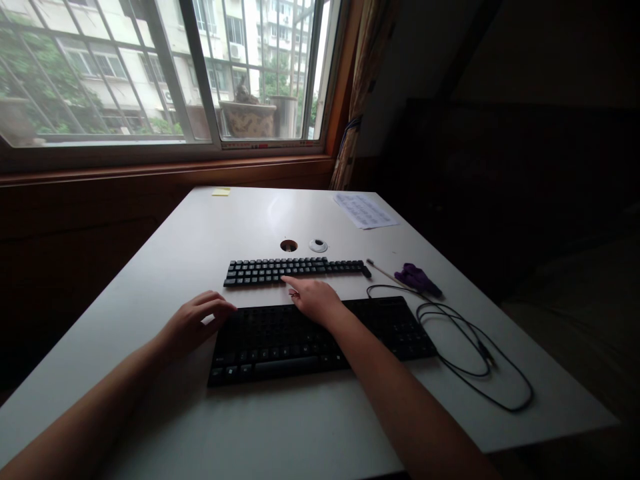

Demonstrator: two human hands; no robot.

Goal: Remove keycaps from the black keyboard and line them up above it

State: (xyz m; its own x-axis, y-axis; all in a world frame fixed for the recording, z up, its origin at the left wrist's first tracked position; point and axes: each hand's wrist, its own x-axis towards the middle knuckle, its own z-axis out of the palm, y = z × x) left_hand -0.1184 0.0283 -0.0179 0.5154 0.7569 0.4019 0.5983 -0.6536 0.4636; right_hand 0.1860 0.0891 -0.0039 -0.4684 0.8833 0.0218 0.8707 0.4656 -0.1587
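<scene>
A dim room, lit by a barred window (215, 148) behind a white table (270, 427). Over the table reach a person's two bare hands. The right hand (316, 300) points its index finger at rows of black keycaps (273, 271), its other fingers curled; whether it pinches a cap I cannot tell. The left hand (195, 319) rests curved fingers at the far left corner of a black keyboard (285, 365); whether they clamp it is unclear. The keyboard lies nearest the person, its near rows fitted with keys, its far rows looking bare. The keycap rows lie just beyond it, with a dark loose piece (367, 272) at their right end.

A clumsy push of that finger could scatter the rows and muddle their order. A stray cap might drop through the uncovered round hole (289, 246) just behind them; a white ring (318, 245) sits beside it. The right forearm crosses the keyboard, so a dropped wrist could jolt it. On the right, a loosely looped cable (484, 352), if snagged, might drag the keyboard askew. A purple cloth (415, 277) lies near it.
</scene>
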